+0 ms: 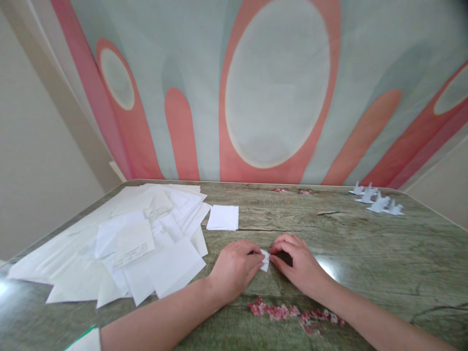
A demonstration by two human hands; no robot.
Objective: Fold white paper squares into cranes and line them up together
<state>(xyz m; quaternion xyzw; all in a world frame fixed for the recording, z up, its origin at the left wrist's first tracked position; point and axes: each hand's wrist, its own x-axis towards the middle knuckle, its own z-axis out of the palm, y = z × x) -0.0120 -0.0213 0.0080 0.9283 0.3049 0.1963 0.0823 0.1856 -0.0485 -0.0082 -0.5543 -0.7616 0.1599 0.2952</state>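
A small folded piece of white paper (265, 264) is between my two hands, just above or on the table top. My left hand (236, 268) grips its left side, fingers closed and partly covering it. On the right side, my right hand (297, 263) pinches the paper's edge between thumb and fingertips. Beyond my left hand lies a neat stack of square white sheets (223, 217). Several folded white paper cranes (379, 202) stand at the far right of the table.
A loose, spread-out heap of white papers (171, 263), some with writing, covers the left of the wood-grain table (351, 234). Pink blossom print (278, 310) decorates the surface near my forearms. A patterned pink and grey-green backdrop (208, 97) rises behind the table's far edge.
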